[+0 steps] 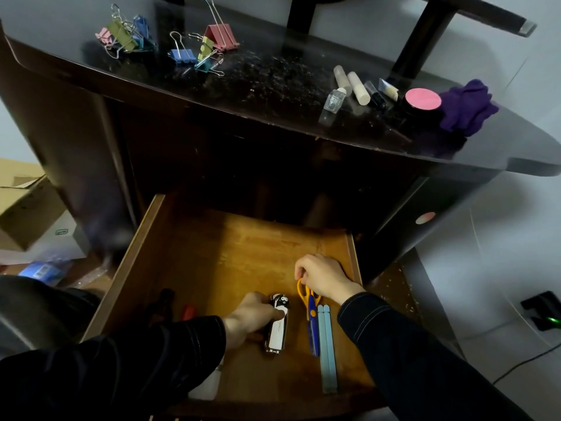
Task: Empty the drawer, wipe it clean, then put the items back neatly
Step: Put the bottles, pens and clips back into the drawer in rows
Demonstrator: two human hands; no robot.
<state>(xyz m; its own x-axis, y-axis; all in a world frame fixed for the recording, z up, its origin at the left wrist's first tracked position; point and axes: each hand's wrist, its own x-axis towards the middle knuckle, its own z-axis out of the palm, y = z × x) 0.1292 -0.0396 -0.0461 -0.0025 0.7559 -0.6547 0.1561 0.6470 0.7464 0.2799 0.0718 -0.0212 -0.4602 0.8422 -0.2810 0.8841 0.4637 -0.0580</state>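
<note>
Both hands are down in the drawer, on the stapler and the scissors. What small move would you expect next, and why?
Probably the right hand nudges the scissors snug alongside the blue sticks, then lets go. It pinches the orange handle, the left hand holds the stapler roughly parallel to them, and the binder clips lie up on the desk top.

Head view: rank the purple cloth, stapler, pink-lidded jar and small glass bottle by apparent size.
1. purple cloth
2. pink-lidded jar and stapler: about alike. The stapler is nearer the camera and partly under the left hand, so these are unranked.
3. small glass bottle
</note>
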